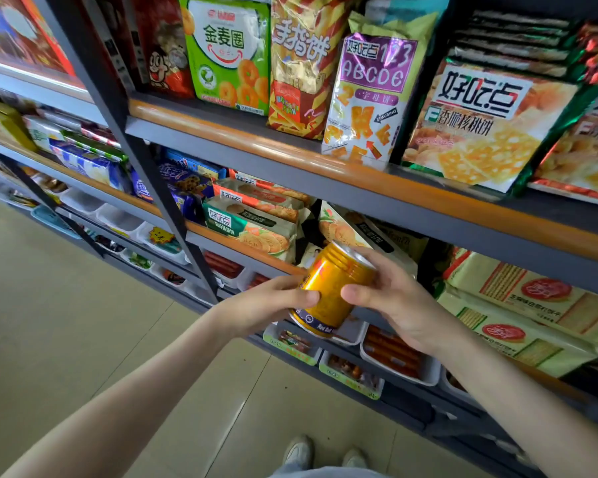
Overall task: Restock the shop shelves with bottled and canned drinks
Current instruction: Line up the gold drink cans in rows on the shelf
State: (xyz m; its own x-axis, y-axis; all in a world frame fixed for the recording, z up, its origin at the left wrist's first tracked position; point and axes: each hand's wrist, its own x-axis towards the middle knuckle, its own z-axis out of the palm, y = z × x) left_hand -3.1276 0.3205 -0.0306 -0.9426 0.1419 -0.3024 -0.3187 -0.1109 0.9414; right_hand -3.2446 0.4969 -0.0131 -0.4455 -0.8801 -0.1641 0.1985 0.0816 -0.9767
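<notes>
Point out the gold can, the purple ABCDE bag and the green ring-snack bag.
gold can (pixel 331 284): head view, middle of its gold side wall.
purple ABCDE bag (pixel 366 105): head view, front panel just below the letters.
green ring-snack bag (pixel 225 46): head view, white label on its front.

grey shelves (pixel 256 141) with orange edges. snack bags (pixel 228 53) stand on the upper one, biscuit packs (pixel 252 225) lie on the middle one, white trays (pixel 394 370) of sausages (pixel 390 350) below.
</notes>
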